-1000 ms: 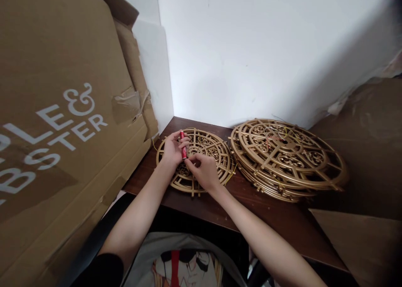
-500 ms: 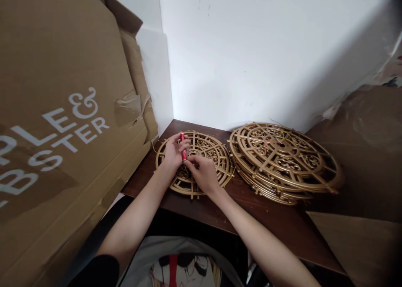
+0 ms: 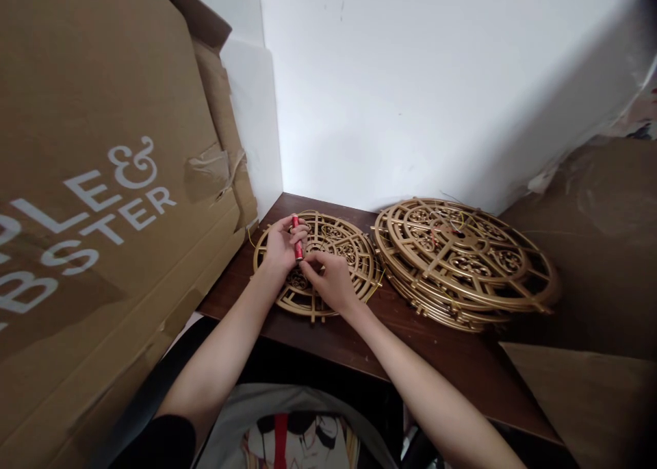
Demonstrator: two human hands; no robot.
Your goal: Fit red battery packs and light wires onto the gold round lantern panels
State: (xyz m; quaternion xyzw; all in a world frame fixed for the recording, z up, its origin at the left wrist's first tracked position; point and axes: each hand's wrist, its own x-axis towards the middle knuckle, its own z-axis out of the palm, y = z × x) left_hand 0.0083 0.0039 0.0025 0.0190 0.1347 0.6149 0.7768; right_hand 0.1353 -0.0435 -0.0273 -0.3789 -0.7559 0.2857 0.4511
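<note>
My left hand (image 3: pixel 280 244) has its fingers wrapped round a slim red tube (image 3: pixel 298 239) with shiny ends, held nearly upright. What kind of tube it is I cannot make out. Close to the tube's lower end is my right hand (image 3: pixel 328 277), thumb and forefinger pinched together; anything between them is too small to see. Both hands are over a round gold openwork frame (image 3: pixel 359 277) with scroll-like ornaments, lying flat. Thin yellow wire shows at its edges.
A stack of similar gold frames (image 3: pixel 462 250) stands to the right on the dark wooden table (image 3: pixel 421 346). A large printed cardboard box (image 3: pixel 128 113) fills the left side. More cardboard (image 3: pixel 590 250) is at the right, and a white wall (image 3: pixel 400 99) rises behind.
The red tube has shifted slightly in my left hand, and my right fingertips have come a little off its lower end. The camera view has moved slightly.
</note>
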